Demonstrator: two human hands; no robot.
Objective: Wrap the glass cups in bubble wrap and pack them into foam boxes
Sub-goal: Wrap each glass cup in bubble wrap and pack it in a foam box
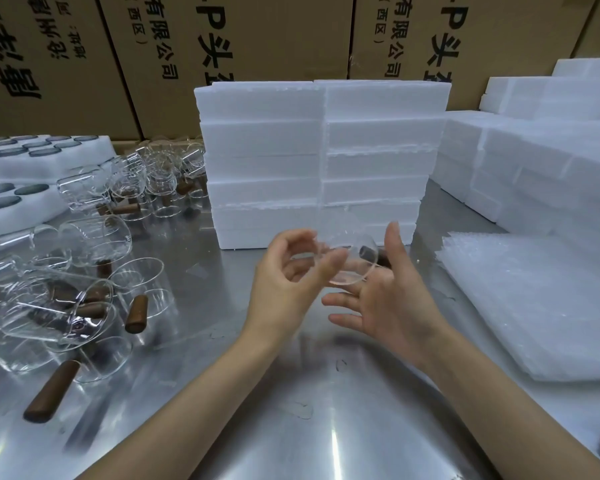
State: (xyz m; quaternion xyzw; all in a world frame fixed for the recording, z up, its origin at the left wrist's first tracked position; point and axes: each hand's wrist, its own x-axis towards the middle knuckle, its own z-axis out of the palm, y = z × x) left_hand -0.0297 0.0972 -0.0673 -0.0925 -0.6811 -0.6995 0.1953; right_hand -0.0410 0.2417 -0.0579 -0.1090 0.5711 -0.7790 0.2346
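Brown cardboard cartons (264, 46) printed with black Chinese characters stand as a wall behind a shiny metal desk (291, 427). At the middle of the desk's far edge stand 2 stacks of white foam boxes (323, 161), side by side and touching, each about 5 layers high; further foam boxes (534, 150) are piled along the far right edge. Near the right edge lies a flat pile of bubble wrap sheets (541, 306). Toward the far left corner sit 2 white foam trays (49, 161) with round pockets holding dark discs; the discs are partly cut off, so their count cannot be told. Along the left side many clear glass cups with brown wooden handles (84, 296) lie tumbled together, too overlapped to count. Above the middle of the desk, in front of the foam stacks, both hands are raised close together around 1 glass cup (347, 261), its dark handle pointing right. The left hand (291, 271) has its fingers curled, thumb and fingertips touching the cup's rim. The right hand (392, 299) has its fingers spread and mostly straight, cradling the cup from the right and below, the handle against its palm side.
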